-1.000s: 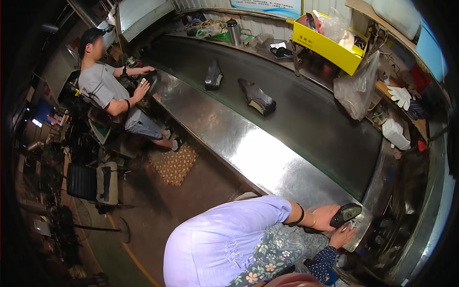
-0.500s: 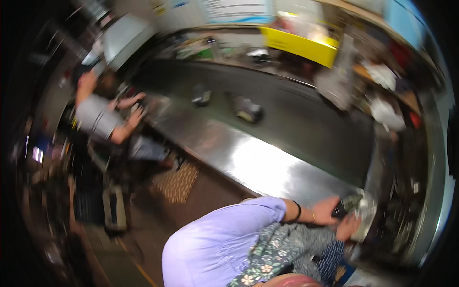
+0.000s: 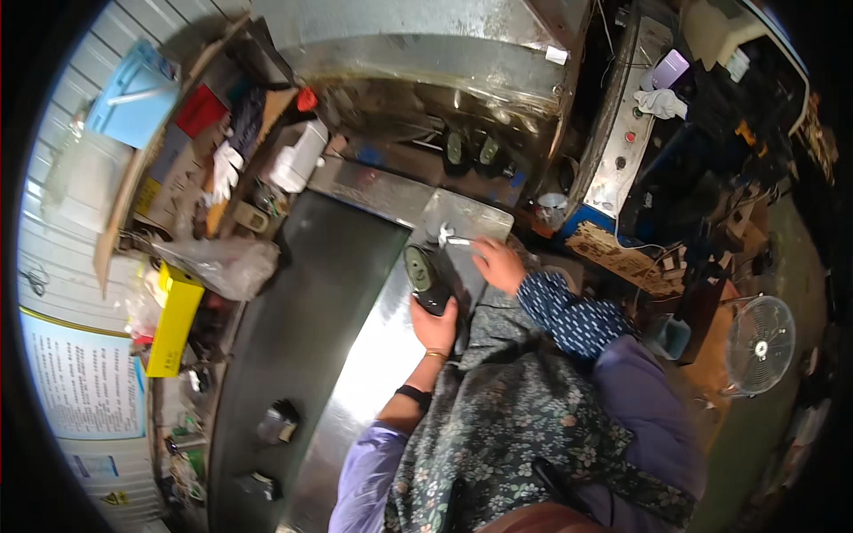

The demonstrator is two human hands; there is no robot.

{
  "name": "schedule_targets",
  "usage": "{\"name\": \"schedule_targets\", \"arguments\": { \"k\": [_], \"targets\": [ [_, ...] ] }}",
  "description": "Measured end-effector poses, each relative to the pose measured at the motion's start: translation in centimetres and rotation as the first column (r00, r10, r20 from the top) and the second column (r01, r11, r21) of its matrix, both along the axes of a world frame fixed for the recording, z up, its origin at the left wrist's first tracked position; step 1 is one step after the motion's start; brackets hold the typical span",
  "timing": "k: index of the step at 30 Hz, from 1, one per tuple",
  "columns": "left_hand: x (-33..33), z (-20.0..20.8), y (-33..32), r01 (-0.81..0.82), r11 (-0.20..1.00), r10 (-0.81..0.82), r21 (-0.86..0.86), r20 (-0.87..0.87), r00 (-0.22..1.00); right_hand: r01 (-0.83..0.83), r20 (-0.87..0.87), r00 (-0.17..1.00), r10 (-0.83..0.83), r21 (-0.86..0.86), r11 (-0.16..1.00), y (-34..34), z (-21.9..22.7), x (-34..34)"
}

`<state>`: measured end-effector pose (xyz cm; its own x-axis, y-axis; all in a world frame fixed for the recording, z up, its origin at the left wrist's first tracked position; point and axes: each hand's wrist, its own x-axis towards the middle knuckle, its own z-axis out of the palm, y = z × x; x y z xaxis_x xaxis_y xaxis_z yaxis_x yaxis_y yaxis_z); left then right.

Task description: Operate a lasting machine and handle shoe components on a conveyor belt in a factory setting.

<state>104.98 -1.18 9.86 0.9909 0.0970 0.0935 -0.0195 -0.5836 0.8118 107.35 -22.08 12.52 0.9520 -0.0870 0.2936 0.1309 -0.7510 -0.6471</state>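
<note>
My left hand [image 3: 434, 329] is closed around the dark end of a shoe [image 3: 416, 266], whose olive-green sole faces up. Just right of the shoe, my right hand [image 3: 499, 266] pinches a thin, pale-handled tool that looks like a small brush [image 3: 458, 241]. Its whitish tip is over a grey metal tray [image 3: 489, 216], apart from the shoe. Too little of the tip shows to tell its exact kind. Both hands are above the near end of the shiny metal table edge [image 3: 355, 377].
A dark conveyor belt [image 3: 306, 306] runs along the left, carrying two dark shoes [image 3: 281, 421]. Ahead, two more shoes [image 3: 457, 153] stand inside a metal machine [image 3: 418, 44]. A yellow bin [image 3: 175, 322] and plastic bag [image 3: 233, 266] line the left; a fan [image 3: 761, 347] is right.
My view has swung round to the right, and the co-worker is out of sight. My right hand, earlier beside the left at the shoe, is now apart with the brush-like tool.
</note>
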Motion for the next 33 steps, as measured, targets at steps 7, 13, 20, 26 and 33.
{"name": "schedule_targets", "arguments": {
  "k": [7, 13, 20, 26, 33],
  "targets": [
    [0.6, 1.8, 2.3, -0.057, 0.790, -0.155, -0.610, -0.289, 0.945, -0.040, -0.270, 0.916, 0.298, 0.676, 0.736, 9.2, 1.0, -8.7],
    [-3.2, 7.6, -0.5, -0.025, 0.387, -0.375, -0.922, -0.182, 0.909, 0.035, -0.079, 0.899, 0.431, 0.993, 0.109, 7.4, 7.7, -11.3],
    [-5.6, 9.0, -3.0, 0.835, 0.122, -0.990, -0.537, -0.010, 0.138, 0.075, -0.026, 0.992, -0.124, 0.909, 0.409, -8.0, 17.6, -19.5],
    [-8.2, 3.1, -2.7, 0.968, 0.144, -0.989, 0.204, 0.055, 0.135, 0.568, 0.305, 0.714, -0.630, 0.274, 0.776, -23.4, 22.3, -25.1],
    [-8.4, 1.2, -2.9, 0.891, 0.415, -0.901, -0.182, -0.215, 0.376, 0.864, 0.188, 0.450, -0.873, 0.153, 0.479, -35.4, 23.3, -27.5]
  ]
}}
